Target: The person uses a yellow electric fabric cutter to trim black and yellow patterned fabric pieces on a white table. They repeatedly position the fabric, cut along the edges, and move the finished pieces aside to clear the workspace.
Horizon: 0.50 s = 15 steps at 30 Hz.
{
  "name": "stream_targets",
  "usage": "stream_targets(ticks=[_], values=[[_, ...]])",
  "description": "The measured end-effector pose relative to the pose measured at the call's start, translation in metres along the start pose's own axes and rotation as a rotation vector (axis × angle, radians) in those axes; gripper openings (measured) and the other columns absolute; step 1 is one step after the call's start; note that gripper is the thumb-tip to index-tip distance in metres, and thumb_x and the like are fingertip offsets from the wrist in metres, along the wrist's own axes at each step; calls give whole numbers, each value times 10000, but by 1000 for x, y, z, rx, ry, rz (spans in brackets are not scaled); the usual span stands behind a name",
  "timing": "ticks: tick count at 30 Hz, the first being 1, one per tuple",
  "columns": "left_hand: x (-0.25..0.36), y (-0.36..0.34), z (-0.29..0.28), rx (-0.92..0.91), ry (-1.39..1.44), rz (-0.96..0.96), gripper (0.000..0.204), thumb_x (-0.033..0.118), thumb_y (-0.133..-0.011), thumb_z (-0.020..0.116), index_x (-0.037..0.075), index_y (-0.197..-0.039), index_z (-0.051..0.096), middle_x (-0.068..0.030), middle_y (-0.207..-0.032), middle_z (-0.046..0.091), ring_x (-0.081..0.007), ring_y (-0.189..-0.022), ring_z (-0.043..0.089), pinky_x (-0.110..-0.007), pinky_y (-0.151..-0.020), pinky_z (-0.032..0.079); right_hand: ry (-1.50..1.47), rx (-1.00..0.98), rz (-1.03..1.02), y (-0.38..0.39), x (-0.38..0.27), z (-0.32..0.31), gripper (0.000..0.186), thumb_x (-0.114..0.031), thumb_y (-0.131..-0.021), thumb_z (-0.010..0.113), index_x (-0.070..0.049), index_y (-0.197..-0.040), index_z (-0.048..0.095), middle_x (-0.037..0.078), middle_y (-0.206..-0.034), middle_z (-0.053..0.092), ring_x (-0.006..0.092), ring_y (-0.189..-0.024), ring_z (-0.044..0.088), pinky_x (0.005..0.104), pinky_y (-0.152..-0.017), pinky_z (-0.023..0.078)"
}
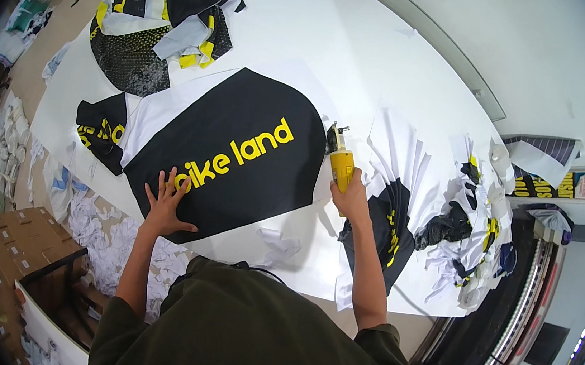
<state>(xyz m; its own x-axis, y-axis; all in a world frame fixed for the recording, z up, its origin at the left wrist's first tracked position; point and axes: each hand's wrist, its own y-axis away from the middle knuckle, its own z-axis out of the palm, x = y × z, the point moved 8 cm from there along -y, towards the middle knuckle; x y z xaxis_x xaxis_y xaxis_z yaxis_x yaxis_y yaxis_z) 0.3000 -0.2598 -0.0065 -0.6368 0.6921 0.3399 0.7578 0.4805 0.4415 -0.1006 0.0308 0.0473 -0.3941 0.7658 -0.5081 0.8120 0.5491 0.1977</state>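
Note:
My left hand [166, 204] lies flat with fingers spread on a large black printed sheet [238, 151] with yellow lettering, near its lower left edge. The sheet rests on a white paper layer [299, 248] on the table. My right hand [350, 198] grips the yellow handle of a small electric cutter [339, 157], whose metal head sits at the right edge of the black sheet. A dark cable runs from near my chest across the paper.
Black and yellow cut pieces [175, 10] are piled at the table's far left. Further cut stacks [472, 224] and fanned white paper [397, 147] lie to the right. White scraps [102, 240] cover the floor beside cardboard boxes [7, 251]. A white wall [524, 50] runs behind.

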Motion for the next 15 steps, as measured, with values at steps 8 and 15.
stream_targets(ticks=[8, 15], values=[[3, -1, -4, -9, 7, -15, 1460, 584, -430, 979, 259, -1662, 265, -135, -1758, 2, -395, -1607, -90, -741, -1184, -88, 47, -99, -92, -41, -3, -12, 604, -252, -881, 719, 39, -1287, 381, 384, -1032, 654, 549, -970, 668, 574, -857, 547], [4, -1, -5, -26, -2, -41, 1462, 595, -415, 978, 265, -1657, 280, -134, -1758, 13, -398, -1608, -78, -735, -1193, -84, 75, -179, -170, -81, -9, -21, 616, -239, -868, 739, 14, -1292, 370, 375, -1029, 661, 540, -983, 670, 559, -853, 549]])
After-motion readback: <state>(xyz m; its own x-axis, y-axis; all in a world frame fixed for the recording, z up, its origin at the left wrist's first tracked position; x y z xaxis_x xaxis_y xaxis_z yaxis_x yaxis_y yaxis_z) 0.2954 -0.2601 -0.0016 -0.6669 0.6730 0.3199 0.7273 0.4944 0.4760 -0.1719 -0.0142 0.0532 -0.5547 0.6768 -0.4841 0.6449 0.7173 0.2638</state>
